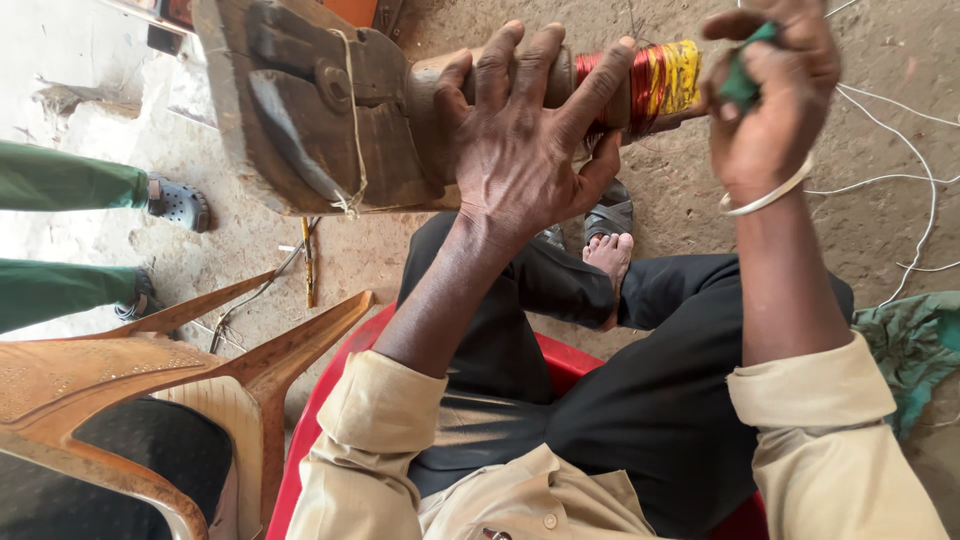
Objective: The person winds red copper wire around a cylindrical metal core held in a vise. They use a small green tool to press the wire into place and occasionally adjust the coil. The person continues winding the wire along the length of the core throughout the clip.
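My left hand (pixel 520 140) lies over a round wooden spindle (pixel 560 75) that sticks out of a heavy wooden block (pixel 310 110), fingers spread and wrapped on the shaft. The spindle's end carries a band of red and yellow shiny material (pixel 660 80). My right hand (pixel 770 90) is raised just right of that band, fingers pinched on a small green piece (pixel 742 80). A white bangle (pixel 770 195) sits on my right wrist. I sit on a red plastic chair (pixel 330 400), legs crossed in black trousers, one bare foot (pixel 608 255) showing.
A brown plastic chair (pixel 150 390) stands at the lower left. Another person's green-trousered legs and grey clog (pixel 178 203) are at the left. White cords (pixel 920 150) trail over the dirt floor at the right, beside a green cloth (pixel 915 350). A sandal (pixel 610 215) lies near my foot.
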